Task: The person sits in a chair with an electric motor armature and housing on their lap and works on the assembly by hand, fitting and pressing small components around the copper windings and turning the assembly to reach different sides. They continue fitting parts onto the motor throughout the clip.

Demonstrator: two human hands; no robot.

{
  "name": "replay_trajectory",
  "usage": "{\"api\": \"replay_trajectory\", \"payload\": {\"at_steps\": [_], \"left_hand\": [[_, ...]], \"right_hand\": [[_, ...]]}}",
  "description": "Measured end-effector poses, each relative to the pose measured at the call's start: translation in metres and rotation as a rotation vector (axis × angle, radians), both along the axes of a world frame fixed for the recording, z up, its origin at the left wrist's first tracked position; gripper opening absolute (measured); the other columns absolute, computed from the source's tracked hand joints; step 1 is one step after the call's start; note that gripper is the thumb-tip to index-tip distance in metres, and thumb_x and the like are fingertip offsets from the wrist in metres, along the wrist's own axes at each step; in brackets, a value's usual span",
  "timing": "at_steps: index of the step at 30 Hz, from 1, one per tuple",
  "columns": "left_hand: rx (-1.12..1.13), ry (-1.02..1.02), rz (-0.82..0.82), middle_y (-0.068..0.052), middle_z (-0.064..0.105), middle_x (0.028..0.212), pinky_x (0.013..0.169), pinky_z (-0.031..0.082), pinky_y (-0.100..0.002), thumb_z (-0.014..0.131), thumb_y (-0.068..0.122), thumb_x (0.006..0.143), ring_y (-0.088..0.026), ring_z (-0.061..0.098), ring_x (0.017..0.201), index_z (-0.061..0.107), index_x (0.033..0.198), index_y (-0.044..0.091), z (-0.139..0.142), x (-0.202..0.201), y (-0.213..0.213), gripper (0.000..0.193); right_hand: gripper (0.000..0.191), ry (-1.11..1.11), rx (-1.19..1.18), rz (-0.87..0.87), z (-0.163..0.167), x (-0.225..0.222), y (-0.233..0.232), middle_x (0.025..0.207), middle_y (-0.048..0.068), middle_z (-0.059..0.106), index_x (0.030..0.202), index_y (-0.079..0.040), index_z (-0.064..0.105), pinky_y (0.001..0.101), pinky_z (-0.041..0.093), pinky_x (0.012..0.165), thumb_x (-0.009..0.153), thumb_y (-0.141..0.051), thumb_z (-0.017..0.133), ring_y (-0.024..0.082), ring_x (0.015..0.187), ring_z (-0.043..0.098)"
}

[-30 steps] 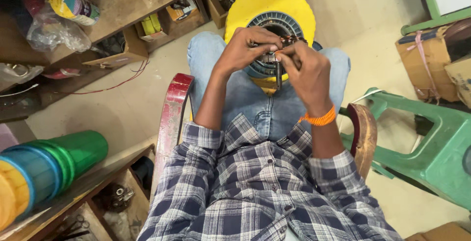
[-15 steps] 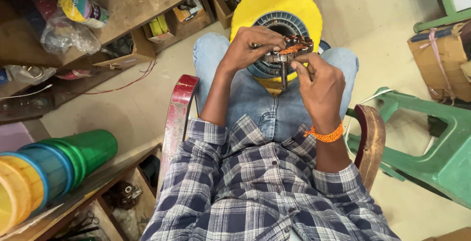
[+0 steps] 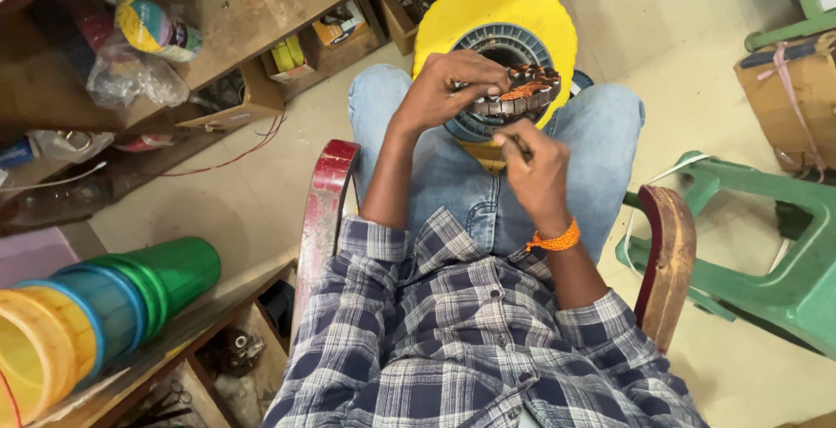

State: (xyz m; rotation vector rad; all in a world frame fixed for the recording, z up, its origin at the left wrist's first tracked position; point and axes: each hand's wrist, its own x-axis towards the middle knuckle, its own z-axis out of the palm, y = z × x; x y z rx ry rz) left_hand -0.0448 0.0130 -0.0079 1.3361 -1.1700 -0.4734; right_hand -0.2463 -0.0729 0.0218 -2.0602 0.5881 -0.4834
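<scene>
- My left hand (image 3: 444, 88) grips the ring-shaped motor stator (image 3: 514, 88), sitting on my lap over a yellow disc (image 3: 501, 10).
- My right hand (image 3: 535, 167) is just below it, fingers pinched together on something too small to make out.

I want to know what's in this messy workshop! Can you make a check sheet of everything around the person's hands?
Surface: no table; work rests on the lap in blue jeans, seated in a chair with a red armrest.
Job's things: ring-shaped slotted motor core with copper windings, against a yellow disc.
Clutter: stacked coloured tubs, plastic bags, small boxes.
Hands: left hand grips the core; right hand pinches something thin, unclear.
Cables: red wire on floor.
Surroundings: wooden shelves, green plastic stool.
</scene>
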Motion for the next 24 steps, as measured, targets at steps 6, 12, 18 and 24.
{"api": "replay_trajectory", "payload": {"at_steps": [6, 12, 18, 24], "left_hand": [[0.011, -0.205, 0.172, -0.009, 0.073, 0.123, 0.100, 0.052, -0.037, 0.083, 0.022, 0.083, -0.027, 0.066, 0.110, 0.072, 0.121, 0.006, 0.031, -0.036, 0.025, 0.042], [0.064, -0.405, 0.432, -0.002, 0.074, 0.121, 0.097, 0.051, -0.038, 0.086, 0.024, 0.086, -0.024, 0.068, 0.111, 0.071, 0.125, 0.011, 0.025, -0.070, 0.012, 0.043], [0.011, -0.457, 0.527, -0.005, 0.073, 0.118, 0.096, 0.050, -0.039, 0.087, 0.019, 0.081, -0.025, 0.067, 0.110, 0.070, 0.120, 0.007, 0.013, -0.076, 0.005, 0.044], [-0.011, -0.459, 0.549, -0.005, 0.072, 0.120, 0.099, 0.051, -0.038, 0.089, 0.019, 0.081, -0.024, 0.068, 0.113, 0.069, 0.122, 0.008, 0.006, -0.079, 0.002, 0.047]], "right_hand": [[0.002, -0.026, 0.052, -0.093, -0.024, -0.018, -0.015, 0.071, 0.002, 0.060, 0.097, 0.001, 0.070, 0.0261, 0.039, 0.056, 0.096, 0.000, 0.071, 0.004, 0.064, 0.048], [0.007, 0.009, -0.025, -0.192, 0.005, -0.033, -0.052, 0.077, 0.001, 0.064, 0.103, 0.001, 0.076, 0.0269, 0.033, 0.056, 0.096, 0.001, 0.077, 0.005, 0.063, 0.044], [0.006, -0.041, -0.217, 0.044, 0.051, -0.018, -0.056, 0.085, 0.010, 0.070, 0.101, 0.002, 0.071, 0.0303, 0.045, 0.061, 0.098, 0.001, 0.077, 0.014, 0.068, 0.059], [0.010, -0.083, -0.332, 0.239, 0.061, 0.018, -0.059, 0.090, 0.015, 0.070, 0.099, 0.002, 0.066, 0.0355, 0.053, 0.068, 0.097, 0.000, 0.076, 0.027, 0.077, 0.070]]}}
